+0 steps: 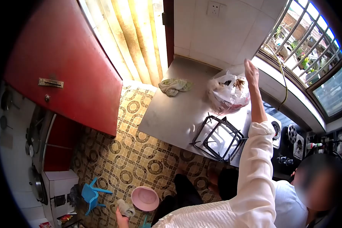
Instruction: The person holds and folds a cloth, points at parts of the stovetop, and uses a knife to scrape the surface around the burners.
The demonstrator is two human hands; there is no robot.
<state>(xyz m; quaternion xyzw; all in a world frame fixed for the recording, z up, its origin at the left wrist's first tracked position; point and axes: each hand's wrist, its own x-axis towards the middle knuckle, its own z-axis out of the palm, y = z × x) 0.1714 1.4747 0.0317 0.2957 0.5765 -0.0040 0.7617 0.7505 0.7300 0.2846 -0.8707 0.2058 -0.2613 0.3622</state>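
Note:
My left hand point(122, 219) is low in the view, closed round a greyish-white cloth point(126, 208), beside a pink basin point(145, 198) on the floor. My right arm reaches up across the metal counter point(169, 117). At its end, my right hand point(251, 73) is beside a white plastic bag point(228, 93) with brown things in it, near the wall; its fingers are close together and nothing shows in them. A crumpled greenish cloth point(174, 86) lies toward the counter's left edge. The black pot stand point(218, 137) rests at the counter's front.
Another person point(292, 205) in white is at the right, by the black gas stove point(288, 152). A blue stool point(91, 195) stands on the patterned floor. A red door point(72, 68) is at the left, and a barred window point(307, 41) at the upper right.

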